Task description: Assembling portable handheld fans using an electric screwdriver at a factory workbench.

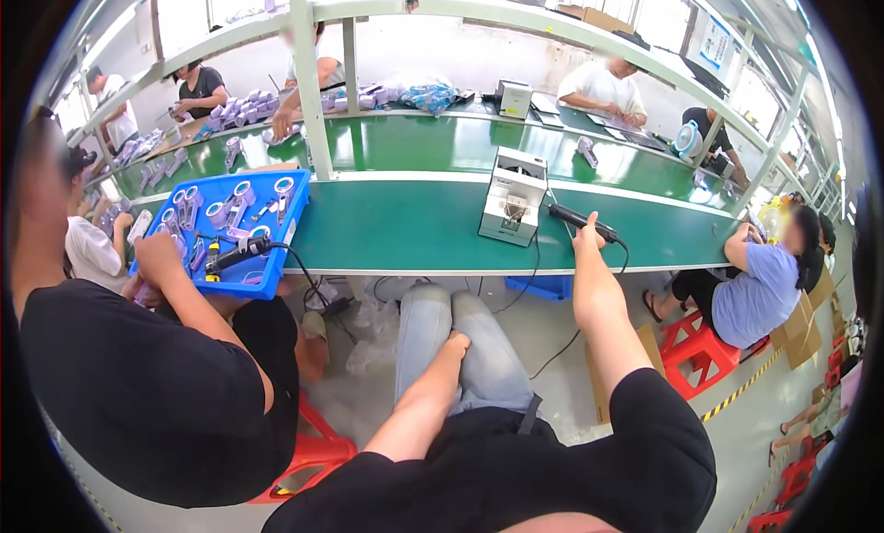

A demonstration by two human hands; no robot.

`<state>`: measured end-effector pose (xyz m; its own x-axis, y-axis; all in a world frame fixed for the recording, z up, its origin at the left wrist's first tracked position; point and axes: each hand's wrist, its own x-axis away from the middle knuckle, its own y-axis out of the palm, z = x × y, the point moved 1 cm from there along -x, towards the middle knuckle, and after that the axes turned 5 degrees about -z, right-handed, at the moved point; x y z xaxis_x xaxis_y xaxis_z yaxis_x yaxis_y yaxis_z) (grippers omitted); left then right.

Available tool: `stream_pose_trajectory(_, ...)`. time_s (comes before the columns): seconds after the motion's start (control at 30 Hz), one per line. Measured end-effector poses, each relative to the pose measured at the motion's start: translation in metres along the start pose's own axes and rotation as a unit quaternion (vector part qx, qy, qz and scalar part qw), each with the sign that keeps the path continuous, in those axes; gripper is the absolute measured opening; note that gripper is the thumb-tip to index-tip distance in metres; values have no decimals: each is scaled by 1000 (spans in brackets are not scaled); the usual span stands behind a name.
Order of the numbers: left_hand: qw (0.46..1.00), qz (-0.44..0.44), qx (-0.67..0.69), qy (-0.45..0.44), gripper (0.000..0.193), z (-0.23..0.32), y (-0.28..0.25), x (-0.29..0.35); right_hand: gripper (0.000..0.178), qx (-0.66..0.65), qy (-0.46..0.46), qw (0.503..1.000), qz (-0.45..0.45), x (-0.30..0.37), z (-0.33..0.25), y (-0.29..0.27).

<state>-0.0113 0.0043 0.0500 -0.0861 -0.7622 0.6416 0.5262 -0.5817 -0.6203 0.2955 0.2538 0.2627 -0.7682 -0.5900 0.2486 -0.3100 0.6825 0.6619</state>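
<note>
My right hand (pixel 587 233) is closed around a black electric screwdriver (pixel 568 215) above the front part of the green bench. The tool's tip points left, towards a grey-white box-shaped machine (pixel 512 202), probably a screw feeder, with a dark opening on top. A black cord (pixel 628 255) hangs from the screwdriver's rear end. Down in my lap, my left hand (pixel 458 341) lies between my thighs, with its fingers mostly hidden.
Left on the bench, a blue tray (pixel 293 222) holds several light-purple handheld parts and another black electric screwdriver (pixel 241 255). A co-worker (pixel 138 376) works there. Behind runs a green conveyor (pixel 442 144) with scattered parts. Another person sits right on a red stool (pixel 697 353).
</note>
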Motion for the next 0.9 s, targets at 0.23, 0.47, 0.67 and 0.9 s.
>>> stream_pose_trajectory(0.23, 996, 35, -79, -30, 57, 2, -6, 7, 73, -1, -3, 999, 33, -5, -5, -4)
stream_pose_trajectory(0.47, 985, 61, -146, -74, 57, -16, -20, 37, 101, 294, 80, 926, 220, -16, -29, -3)
stream_pose_trajectory(0.67, 959, 84, -251, -99, 57, -30, -53, 24, 98, 345, 379, 846, 148, -39, -73, -153)
stream_pose_trajectory(0.9, 876, 114, -467, -44, 56, 7, -89, -11, 94, 254, 41, 913, 318, 40, -46, 18)
